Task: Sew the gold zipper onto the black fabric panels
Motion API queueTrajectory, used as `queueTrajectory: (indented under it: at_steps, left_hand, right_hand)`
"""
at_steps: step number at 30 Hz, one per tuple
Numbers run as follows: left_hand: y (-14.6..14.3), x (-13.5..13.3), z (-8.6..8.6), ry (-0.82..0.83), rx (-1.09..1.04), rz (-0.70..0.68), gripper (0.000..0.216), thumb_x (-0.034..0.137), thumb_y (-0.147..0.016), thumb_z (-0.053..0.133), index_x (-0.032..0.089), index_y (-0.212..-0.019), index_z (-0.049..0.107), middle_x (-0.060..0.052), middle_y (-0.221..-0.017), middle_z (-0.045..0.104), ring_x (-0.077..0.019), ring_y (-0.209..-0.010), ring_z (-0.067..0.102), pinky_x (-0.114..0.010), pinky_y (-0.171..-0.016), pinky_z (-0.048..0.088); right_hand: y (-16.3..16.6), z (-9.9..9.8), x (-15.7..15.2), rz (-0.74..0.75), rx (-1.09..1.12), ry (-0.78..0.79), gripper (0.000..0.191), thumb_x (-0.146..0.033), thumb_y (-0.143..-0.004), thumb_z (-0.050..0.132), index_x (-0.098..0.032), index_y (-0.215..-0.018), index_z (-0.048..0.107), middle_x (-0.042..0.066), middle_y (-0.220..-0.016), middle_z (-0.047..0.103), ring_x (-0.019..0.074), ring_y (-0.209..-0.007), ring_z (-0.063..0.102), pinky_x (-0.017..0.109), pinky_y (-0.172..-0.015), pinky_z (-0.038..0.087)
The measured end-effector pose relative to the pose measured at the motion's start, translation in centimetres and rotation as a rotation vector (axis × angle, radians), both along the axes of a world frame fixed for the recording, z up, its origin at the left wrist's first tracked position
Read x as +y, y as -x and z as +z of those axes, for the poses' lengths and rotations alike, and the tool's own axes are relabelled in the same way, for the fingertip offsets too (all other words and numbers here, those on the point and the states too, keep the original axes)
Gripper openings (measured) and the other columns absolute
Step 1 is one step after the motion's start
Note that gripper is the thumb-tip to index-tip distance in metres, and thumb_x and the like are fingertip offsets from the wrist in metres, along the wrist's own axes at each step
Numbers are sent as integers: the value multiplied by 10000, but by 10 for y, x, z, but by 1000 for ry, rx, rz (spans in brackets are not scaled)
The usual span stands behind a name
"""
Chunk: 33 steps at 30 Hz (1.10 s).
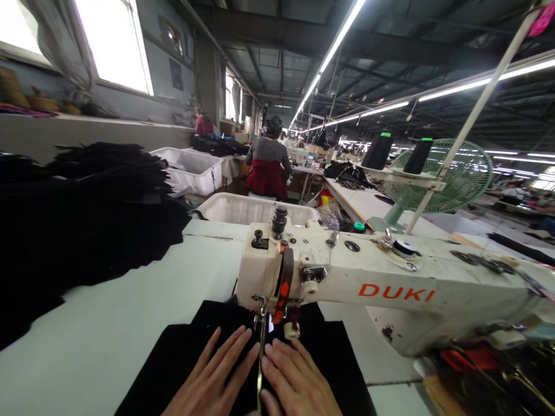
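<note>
Black fabric point(173, 352) lies flat under the needle end of a white sewing machine point(333, 277) lettered DUKI. Down its middle runs a narrow gold strip point(259, 378) that looks like zipper teeth, leading up to the presser foot point(261, 315). To the left of the strip, my left hand point(217, 375) rests flat on the fabric, fingers spread. My right hand point(295, 378) lies on the other side, its fingers stretched forward and its fingertips close to the strip. Its thumb is partly visible at the bottom edge. Neither hand grips anything that I can see.
A tall stack of black fabric pieces point(87, 214) covers the table's left side. Behind the machine stand a white plastic bin point(260, 209), thread cones point(378, 151) on a stand and a green fan point(463, 173). Farther off, a person point(269, 162) sits facing away.
</note>
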State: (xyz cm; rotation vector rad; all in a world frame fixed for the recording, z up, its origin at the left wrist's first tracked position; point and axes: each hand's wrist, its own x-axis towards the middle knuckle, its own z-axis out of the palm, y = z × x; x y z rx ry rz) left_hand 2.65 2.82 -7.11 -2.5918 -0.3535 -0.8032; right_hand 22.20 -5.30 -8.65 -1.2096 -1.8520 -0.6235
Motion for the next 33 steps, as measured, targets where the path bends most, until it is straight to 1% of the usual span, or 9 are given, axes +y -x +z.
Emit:
queueTrajectory:
  at_steps: [2,6,12,15,19,22,24,28,33]
  left_hand:
    - [-1,-1,5,32,19,-10,595,439,-939,534,148,-1450,444,-86,-1312,647,-211,-1242,577,-316,-1068,448]
    - [-3,-2,11,84,61,-42,637,432,-948,526,162,-1500,361,-73,-1282,667,-203,-1200,613,-309,-1019,494]
    - [0,0,6,143,32,-62,700,422,-954,523,191,-1551,239,-79,-1332,630,-209,-1224,597,-314,-1050,466]
    - [-1,0,7,98,52,-53,670,417,-957,510,181,-1539,274,-80,-1336,625,-208,-1221,599,-318,-1035,479]
    - [-2,0,7,19,74,-51,600,436,-957,495,144,-1473,405,-89,-1337,623,-219,-1227,594,-350,-1056,460]
    - [-1,0,6,-29,117,-36,562,477,-954,490,111,-1380,514,-96,-1345,617,-229,-1238,583,-373,-1068,448]
    - [-1,0,9,-41,144,-26,543,479,-940,506,115,-1341,550,-88,-1352,612,-234,-1234,585,-373,-1031,486]
    - [-4,2,20,-29,136,6,561,444,-880,573,109,-1331,555,-103,-1344,618,-272,-1198,611,-390,-931,564]
    - [-10,7,26,35,69,9,574,411,-857,598,117,-1346,538,-112,-1307,646,-275,-1226,590,-387,-979,540]
  right_hand:
    - [-3,4,-4,4,-71,76,208,-259,-946,562,-162,-1078,690,21,-1060,752,141,-1009,698,249,-1123,368]
    - [-11,10,-10,27,-223,251,306,-141,-885,550,-145,-1173,654,32,-1183,710,178,-1091,673,284,-1054,470]
    - [-13,11,-9,37,-236,281,332,-142,-871,580,-145,-1198,638,37,-1199,699,188,-1101,669,292,-1041,488]
    - [-11,16,-8,16,-259,232,260,-182,-915,539,-148,-1143,660,28,-1160,715,181,-1048,694,283,-989,521]
    - [-9,21,-7,-8,-268,181,236,-206,-955,491,-149,-1101,668,18,-1144,722,168,-1011,706,265,-954,536]
    - [-10,19,-6,5,-272,196,238,-176,-933,517,-140,-1121,660,25,-1155,719,168,-1023,702,261,-982,519]
    - [-10,17,-5,21,-249,235,246,-189,-920,561,-137,-1142,654,37,-1171,714,179,-1043,695,273,-1008,507]
    - [-10,21,0,-6,-194,275,264,-243,-959,544,-137,-1181,639,59,-1191,706,195,-1067,685,319,-1025,506]
    - [-9,25,5,-19,-169,273,261,-238,-975,515,-152,-1192,632,61,-1200,701,193,-1080,680,329,-1027,503]
